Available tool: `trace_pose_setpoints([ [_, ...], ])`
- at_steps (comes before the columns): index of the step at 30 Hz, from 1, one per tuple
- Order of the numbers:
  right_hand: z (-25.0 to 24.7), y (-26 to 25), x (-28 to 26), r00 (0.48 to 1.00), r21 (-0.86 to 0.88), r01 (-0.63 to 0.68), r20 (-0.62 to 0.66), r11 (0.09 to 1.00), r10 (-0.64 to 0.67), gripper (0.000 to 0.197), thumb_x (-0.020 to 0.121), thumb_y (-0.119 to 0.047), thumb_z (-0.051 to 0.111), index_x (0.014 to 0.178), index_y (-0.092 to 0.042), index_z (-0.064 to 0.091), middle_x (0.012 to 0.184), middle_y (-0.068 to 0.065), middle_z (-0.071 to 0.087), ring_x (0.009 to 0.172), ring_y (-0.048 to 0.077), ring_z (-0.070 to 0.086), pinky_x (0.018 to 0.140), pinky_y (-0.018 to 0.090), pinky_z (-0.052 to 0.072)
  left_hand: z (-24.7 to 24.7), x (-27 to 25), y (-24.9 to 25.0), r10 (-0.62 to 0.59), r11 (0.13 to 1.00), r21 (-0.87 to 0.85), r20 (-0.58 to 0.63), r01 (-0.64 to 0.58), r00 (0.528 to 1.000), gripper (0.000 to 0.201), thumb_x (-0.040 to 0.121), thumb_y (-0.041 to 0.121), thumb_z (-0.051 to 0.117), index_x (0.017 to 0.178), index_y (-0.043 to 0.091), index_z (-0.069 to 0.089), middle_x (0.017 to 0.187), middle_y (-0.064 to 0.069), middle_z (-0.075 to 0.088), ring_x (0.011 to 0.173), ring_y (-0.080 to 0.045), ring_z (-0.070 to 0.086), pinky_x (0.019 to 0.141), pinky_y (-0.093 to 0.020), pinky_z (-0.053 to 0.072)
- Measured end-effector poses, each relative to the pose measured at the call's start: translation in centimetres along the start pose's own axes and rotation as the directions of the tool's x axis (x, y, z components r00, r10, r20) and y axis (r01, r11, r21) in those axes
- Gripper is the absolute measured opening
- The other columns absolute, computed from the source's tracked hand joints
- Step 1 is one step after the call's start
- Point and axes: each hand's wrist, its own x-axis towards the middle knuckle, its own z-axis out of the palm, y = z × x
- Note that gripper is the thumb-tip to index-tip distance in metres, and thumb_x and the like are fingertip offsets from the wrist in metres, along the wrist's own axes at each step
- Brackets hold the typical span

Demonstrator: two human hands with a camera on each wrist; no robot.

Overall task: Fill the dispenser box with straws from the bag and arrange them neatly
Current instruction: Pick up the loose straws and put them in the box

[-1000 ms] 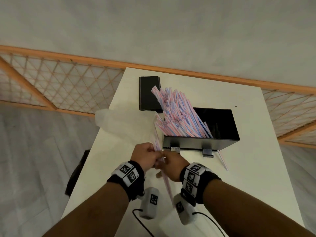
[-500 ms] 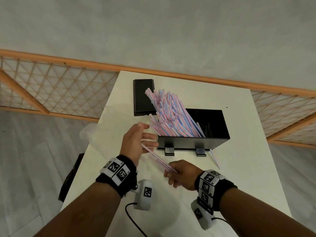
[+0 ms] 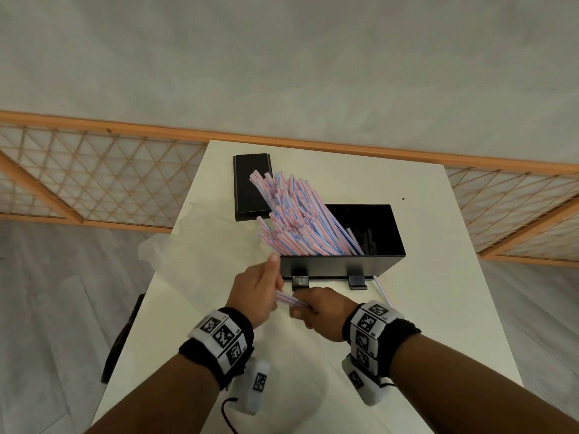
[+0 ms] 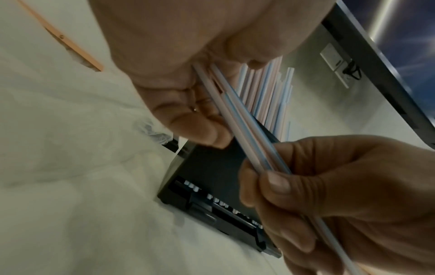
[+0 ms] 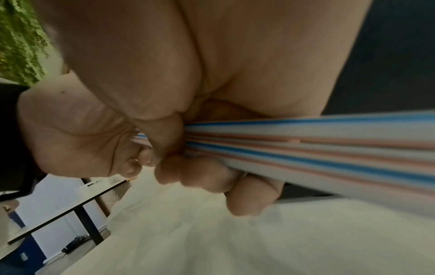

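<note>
Though crammed, dispenser box straws askew.

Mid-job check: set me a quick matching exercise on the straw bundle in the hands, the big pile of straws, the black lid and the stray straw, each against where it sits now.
Things:
1. straw bundle
2. big pile of straws
3. black lid
4. stray straw

Places:
A. flat on the table, behind the dispenser box
B. on the table by the box's right foot
C. held between the left hand and right hand
D. leaning out of the box's left end

Pairs: 1-C, 2-D, 3-A, 4-B
</note>
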Motion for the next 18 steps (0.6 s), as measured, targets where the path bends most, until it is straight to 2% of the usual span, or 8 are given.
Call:
trace_pose_setpoints([
  [3,-0.3,0.4,0.0,0.999,-0.057,0.027,-0.022,0.998,-0.028,0.013,0.101,-0.032,0.05,0.097,-0.022,0.057,0.091,-0.001,0.058,0.084,0.019,0.054,0.083,0.033,0.048,-0.7,-0.1,-0.4,0.134,0.963,0.21,0.177,-0.171,0.975,0.027,0.088,0.036,0.074,0.075,0.013,0.066,0.068,0.002,0.066,0.06,-0.009,0.058,0.061,-0.029,0.05],
  [5,-0.7,0.6,-0.2,0.996,-0.063,0.053,-0.063,0.997,-0.057,0.022,0.099,-0.041,0.051,0.09,-0.021,0.056,0.089,0.001,0.062,0.083,0.022,0.057,0.082,0.036,0.05,-1.2,-0.5,0.4,0.213,0.936,0.226,0.252,-0.271,0.944,0.014,0.079,0.026,0.083,0.075,0.019,0.071,0.069,0.006,0.068,0.061,-0.004,0.059,0.057,-0.016,0.044],
  [7,-1.4,0.2,-0.7,0.988,-0.056,0.088,-0.126,0.995,-0.095,0.03,0.095,-0.047,0.055,0.082,-0.021,0.06,0.079,0.002,0.064,0.074,0.021,0.058,0.073,0.036,0.05,-1.6,-1.1,2.0,0.329,0.906,0.196,0.227,-0.374,0.917,0.01,0.077,0.022,0.084,0.074,0.021,0.074,0.066,0.008,0.068,0.062,-0.004,0.06,0.054,-0.012,0.041],
  [9,-2.4,-0.6,-1.4,0.965,-0.025,0.126,-0.231,0.992,-0.128,0.032,0.091,-0.039,0.062,0.062,-0.026,0.054,0.06,-0.004,0.055,0.058,0.014,0.051,0.061,0.034,0.045,-1.8,-1.7,4.2,0.498,0.823,0.203,0.19,-0.53,0.846,0.009,0.075,0.024,0.082,0.074,0.021,0.074,0.066,0.008,0.066,0.063,-0.009,0.06,0.054,-0.014,0.042],
  [11,-3.8,-1.8,-2.1,0.92,0.039,0.192,-0.354,0.981,-0.166,0.038,0.085,-0.027,0.06,0.049,-0.029,0.046,0.048,-0.008,0.045,0.049,0.007,0.042,0.054,0.031,0.04,-2.1,-2.1,6.7,0.633,0.723,0.217,0.174,-0.656,0.755,0.008,0.074,0.02,0.08,0.074,0.018,0.072,0.066,0.007,0.063,0.061,-0.01,0.055,0.054,-0.016,0.04],
  [13,-5.6,-3.0,-3.0,0.869,0.104,0.274,-0.453,0.956,-0.199,0.036,0.081,-0.016,0.057,0.048,-0.028,0.051,0.045,-0.01,0.046,0.046,0.006,0.042,0.05,0.028,0.041,-2.6,-2.4,9.4,0.716,0.646,0.248,0.134,-0.722,0.686,0.005,0.076,0.015,0.078,0.075,0.015,0.073,0.067,0.007,0.062,0.059,-0.007,0.051,0.056,-0.017,0.039],
  [15,-7.6,-4.1,-3.7,0.814,0.125,0.326,-0.542,0.937,-0.21,0.039,0.084,-0.004,0.06,0.05,-0.022,0.053,0.046,-0.008,0.051,0.045,0.01,0.046,0.049,0.028,0.044,-3.2,-2.7,12.2,0.781,0.58,0.27,0.082,-0.768,0.619,0.002,0.078,0.014,0.075,0.076,0.014,0.074,0.068,0.006,0.063,0.059,-0.005,0.052,0.057,-0.019,0.042],
  [18,-10.7,-5.5,-4.3,0.721,0.071,0.374,-0.65,0.925,-0.241,0.047,0.086,-0.004,0.062,0.046,-0.026,0.051,0.044,-0.013,0.051,0.047,0.001,0.045,0.05,0.021,0.039,-3.5,-2.7,15.5,0.858,0.49,0.322,-0.014,-0.81,0.514,0.004,0.081,0.013,0.073,0.077,0.012,0.075,0.072,0.001,0.067,0.061,-0.01,0.059,0.06,-0.021,0.046],
])
